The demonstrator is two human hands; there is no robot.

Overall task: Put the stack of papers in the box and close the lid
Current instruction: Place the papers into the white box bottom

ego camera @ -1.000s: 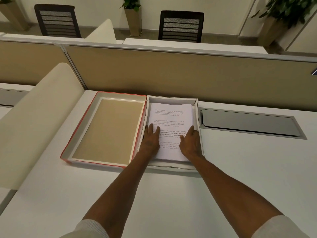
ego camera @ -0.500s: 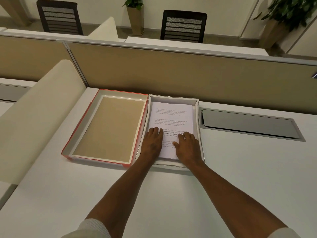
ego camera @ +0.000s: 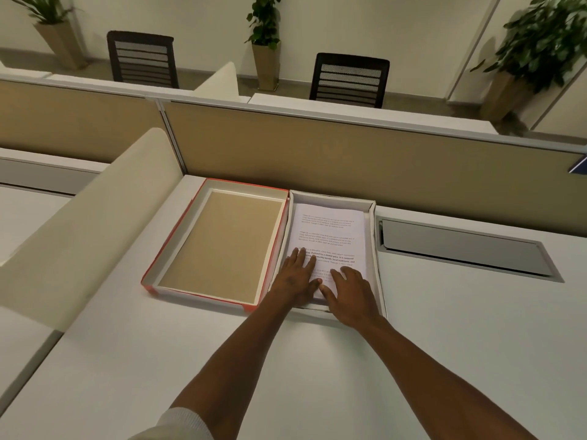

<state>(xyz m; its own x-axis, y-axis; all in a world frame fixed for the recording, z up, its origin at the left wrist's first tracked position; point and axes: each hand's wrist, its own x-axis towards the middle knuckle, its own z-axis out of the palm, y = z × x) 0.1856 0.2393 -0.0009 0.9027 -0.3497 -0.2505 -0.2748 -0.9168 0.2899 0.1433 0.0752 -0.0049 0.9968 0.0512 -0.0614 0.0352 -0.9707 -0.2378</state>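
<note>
A stack of printed white papers (ego camera: 330, 233) lies flat inside the shallow white box (ego camera: 373, 236) on the desk. The box's lid (ego camera: 222, 246), red outside and tan inside, lies upside down right beside it on the left. My left hand (ego camera: 297, 277) rests palm down on the near left part of the papers, fingers spread. My right hand (ego camera: 351, 293) lies flat on the near right part, over the box's near edge. Neither hand grips anything.
A tan partition wall (ego camera: 317, 154) runs behind the box. A cream curved divider (ego camera: 82, 230) stands on the left. A grey cable hatch (ego camera: 463, 249) is set into the white desk (ego camera: 286, 376) to the right. Chairs and potted plants stand beyond the partition.
Both hands have slid back toward me along the papers, from the middle of the stack to its near end. The papers and lid stay put.
</note>
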